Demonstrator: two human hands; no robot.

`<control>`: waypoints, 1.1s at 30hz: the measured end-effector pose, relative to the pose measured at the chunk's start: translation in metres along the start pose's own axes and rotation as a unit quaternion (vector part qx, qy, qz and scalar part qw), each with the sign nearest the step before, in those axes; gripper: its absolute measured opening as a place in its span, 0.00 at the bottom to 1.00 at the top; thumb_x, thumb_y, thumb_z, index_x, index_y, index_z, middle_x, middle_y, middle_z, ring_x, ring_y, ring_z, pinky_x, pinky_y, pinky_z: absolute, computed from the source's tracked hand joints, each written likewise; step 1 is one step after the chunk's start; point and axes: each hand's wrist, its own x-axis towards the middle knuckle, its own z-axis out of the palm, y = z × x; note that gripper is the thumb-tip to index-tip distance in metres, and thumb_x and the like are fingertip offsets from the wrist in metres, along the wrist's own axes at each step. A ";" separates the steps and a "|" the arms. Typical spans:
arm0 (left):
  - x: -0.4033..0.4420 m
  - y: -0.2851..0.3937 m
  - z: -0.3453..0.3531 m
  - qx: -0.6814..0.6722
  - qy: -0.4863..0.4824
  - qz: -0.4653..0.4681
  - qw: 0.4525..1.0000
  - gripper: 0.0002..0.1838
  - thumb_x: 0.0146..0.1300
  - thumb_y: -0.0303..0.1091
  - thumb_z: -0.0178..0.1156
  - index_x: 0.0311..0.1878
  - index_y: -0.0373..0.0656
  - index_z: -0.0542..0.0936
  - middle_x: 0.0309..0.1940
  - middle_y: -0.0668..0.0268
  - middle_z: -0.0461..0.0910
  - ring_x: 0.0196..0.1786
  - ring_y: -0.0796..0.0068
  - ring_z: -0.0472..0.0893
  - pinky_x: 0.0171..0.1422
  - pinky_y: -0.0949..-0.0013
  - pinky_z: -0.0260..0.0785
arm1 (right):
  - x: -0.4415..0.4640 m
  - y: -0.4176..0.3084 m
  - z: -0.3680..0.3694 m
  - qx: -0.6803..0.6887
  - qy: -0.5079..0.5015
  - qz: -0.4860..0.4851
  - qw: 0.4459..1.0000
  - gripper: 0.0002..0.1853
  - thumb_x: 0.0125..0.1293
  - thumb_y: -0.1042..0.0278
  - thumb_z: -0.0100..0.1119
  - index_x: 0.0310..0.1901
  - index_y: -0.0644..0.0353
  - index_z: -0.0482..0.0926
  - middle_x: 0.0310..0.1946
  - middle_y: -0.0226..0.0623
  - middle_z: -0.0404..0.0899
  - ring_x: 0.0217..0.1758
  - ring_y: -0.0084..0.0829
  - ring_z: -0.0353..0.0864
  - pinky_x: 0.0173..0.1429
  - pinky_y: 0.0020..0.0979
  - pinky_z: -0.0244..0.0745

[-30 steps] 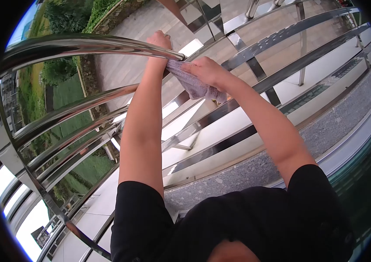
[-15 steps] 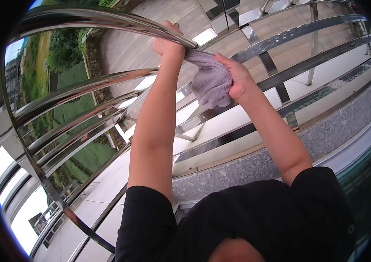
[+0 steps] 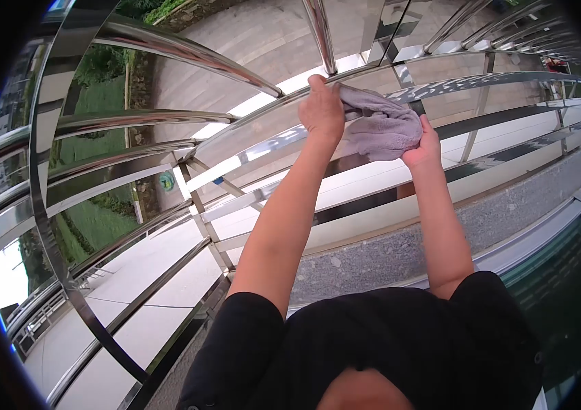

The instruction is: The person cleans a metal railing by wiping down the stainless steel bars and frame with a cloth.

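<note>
At upper centre, your left grip (image 3: 322,111) and right grip (image 3: 425,145) clasped the cloth (image 3: 386,128) between them; shifting it likely needed both.

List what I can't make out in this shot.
All in the head view:
- Right hand: most fingers, hidden behind the cloth.
- Left hand: fingertips, hidden by the hand itself.
- Round green thing, left of centre: too small to identify.
- Red thing, upper right: too small and blurred.
</note>
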 end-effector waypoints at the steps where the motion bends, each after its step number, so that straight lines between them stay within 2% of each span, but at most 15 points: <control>1: -0.019 -0.004 0.004 -0.037 0.011 -0.024 0.999 0.16 0.66 0.45 0.57 0.46 0.43 0.71 0.30 0.52 0.82 0.37 0.49 0.81 0.41 0.51 0.68 | -0.003 -0.013 -0.006 -0.009 0.001 -0.030 1.000 0.21 0.73 0.59 0.48 0.57 0.68 0.72 0.58 0.49 0.74 0.63 0.44 0.73 0.70 0.46 0.64; 4: -0.057 -0.022 0.001 -0.138 0.012 -0.046 0.989 0.14 0.67 0.44 0.58 0.45 0.43 0.75 0.31 0.54 0.82 0.36 0.49 0.81 0.40 0.53 0.70 | -0.038 -0.039 -0.018 -0.240 -0.180 -0.097 0.949 0.15 0.70 0.66 0.54 0.53 0.66 0.76 0.55 0.43 0.76 0.55 0.36 0.77 0.64 0.35 0.69; 7: -0.071 -0.037 -0.023 -0.322 0.036 -0.024 0.946 0.11 0.68 0.39 0.57 0.42 0.41 0.78 0.30 0.59 0.82 0.34 0.57 0.80 0.39 0.61 0.71 | -0.057 -0.058 -0.009 -0.545 -0.136 -0.219 0.798 0.11 0.65 0.71 0.60 0.47 0.63 0.79 0.46 0.36 0.77 0.44 0.29 0.78 0.56 0.32 0.74; 10: -0.082 -0.032 -0.067 -0.405 0.078 0.086 0.907 0.09 0.68 0.36 0.59 0.42 0.40 0.80 0.28 0.63 0.79 0.30 0.70 0.75 0.37 0.72 0.68 | -0.082 -0.050 0.038 -0.603 -0.040 -0.548 0.578 0.09 0.63 0.74 0.59 0.45 0.62 0.80 0.43 0.32 0.75 0.39 0.24 0.76 0.54 0.29 0.73; 12: -0.090 -0.027 -0.087 -0.399 0.109 0.155 0.897 0.09 0.67 0.37 0.60 0.42 0.41 0.80 0.28 0.62 0.79 0.30 0.71 0.75 0.38 0.72 0.67 | -0.097 -0.045 0.064 -0.616 0.038 -0.559 0.554 0.09 0.63 0.74 0.59 0.45 0.60 0.80 0.43 0.31 0.76 0.40 0.23 0.75 0.50 0.28 0.73; 13: -0.098 -0.022 -0.094 -0.438 0.085 0.104 0.889 0.09 0.66 0.36 0.61 0.41 0.41 0.80 0.30 0.61 0.80 0.31 0.66 0.76 0.39 0.69 0.68 | -0.099 -0.041 0.074 -0.619 0.076 -0.565 0.540 0.09 0.63 0.75 0.58 0.45 0.59 0.80 0.43 0.31 0.76 0.40 0.22 0.75 0.49 0.27 0.74; 16: -0.116 -0.021 -0.096 -0.449 0.084 0.121 0.881 0.08 0.66 0.35 0.61 0.40 0.41 0.80 0.30 0.62 0.79 0.32 0.63 0.77 0.39 0.67 0.69 | -0.056 -0.019 0.062 -0.375 -0.002 -0.410 0.831 0.09 0.63 0.72 0.59 0.45 0.61 0.79 0.44 0.36 0.75 0.44 0.26 0.76 0.52 0.26 0.71; 17: -0.122 -0.026 -0.092 -0.438 0.088 0.146 0.883 0.09 0.68 0.35 0.60 0.42 0.39 0.80 0.31 0.69 0.77 0.33 0.83 0.70 0.39 0.78 0.64 | -0.039 -0.013 0.055 -0.318 -0.057 -0.446 0.835 0.09 0.62 0.72 0.59 0.44 0.59 0.79 0.43 0.39 0.75 0.46 0.30 0.76 0.53 0.27 0.72; 20: -0.126 -0.040 -0.083 -0.326 0.167 0.182 0.912 0.10 0.70 0.37 0.57 0.44 0.40 0.78 0.31 0.71 0.75 0.35 0.83 0.69 0.41 0.80 0.63 | -0.035 0.006 0.053 -0.536 -0.088 -0.544 0.639 0.11 0.60 0.73 0.59 0.45 0.58 0.80 0.45 0.37 0.75 0.47 0.31 0.76 0.54 0.28 0.71; 21: -0.126 -0.043 -0.080 -0.402 0.164 0.137 0.890 0.09 0.70 0.37 0.57 0.43 0.41 0.78 0.31 0.70 0.75 0.35 0.81 0.70 0.41 0.78 0.63 | -0.039 0.002 0.056 -0.658 -0.053 -0.645 0.384 0.14 0.59 0.76 0.58 0.47 0.57 0.80 0.44 0.35 0.77 0.48 0.31 0.76 0.55 0.27 0.70; 24: -0.116 -0.050 -0.077 -0.570 0.113 0.012 0.814 0.09 0.71 0.37 0.56 0.42 0.41 0.78 0.32 0.70 0.75 0.35 0.79 0.71 0.40 0.76 0.63 | -0.076 0.010 0.073 -0.639 -0.186 -0.608 0.432 0.17 0.57 0.81 0.55 0.48 0.57 0.81 0.41 0.34 0.78 0.45 0.28 0.77 0.52 0.26 0.71; 25: -0.110 -0.051 -0.085 -0.594 0.070 -0.021 0.801 0.10 0.71 0.38 0.55 0.43 0.41 0.78 0.31 0.72 0.75 0.35 0.82 0.70 0.40 0.78 0.63 | -0.082 0.007 0.066 -0.595 -0.229 -0.418 0.648 0.23 0.54 0.86 0.55 0.52 0.57 0.80 0.39 0.31 0.78 0.44 0.24 0.77 0.49 0.24 0.72; 27: -0.094 -0.047 -0.087 -0.646 0.029 -0.064 0.760 0.11 0.71 0.39 0.56 0.41 0.40 0.78 0.30 0.74 0.75 0.35 0.88 0.68 0.39 0.81 0.63 | -0.079 -0.010 0.046 -0.647 -0.311 -0.297 0.630 0.27 0.52 0.88 0.56 0.55 0.58 0.78 0.40 0.30 0.78 0.45 0.23 0.78 0.50 0.23 0.72; 31: -0.058 -0.028 -0.106 -0.580 -0.027 -0.009 0.814 0.09 0.65 0.37 0.64 0.42 0.41 0.79 0.29 0.77 0.76 0.33 0.89 0.71 0.37 0.81 0.66 | -0.103 -0.008 0.041 -0.700 -0.355 -0.033 0.619 0.37 0.48 0.82 0.64 0.64 0.61 0.69 0.45 0.32 0.78 0.50 0.22 0.78 0.54 0.24 0.71; 33: -0.045 -0.010 -0.126 -0.546 -0.016 0.055 0.836 0.09 0.63 0.35 0.65 0.43 0.42 0.80 0.30 0.76 0.77 0.34 0.88 0.72 0.38 0.80 0.67 | -0.113 0.001 0.050 -0.644 -0.416 0.028 0.641 0.45 0.45 0.76 0.69 0.69 0.61 0.61 0.48 0.36 0.77 0.52 0.25 0.78 0.57 0.26 0.71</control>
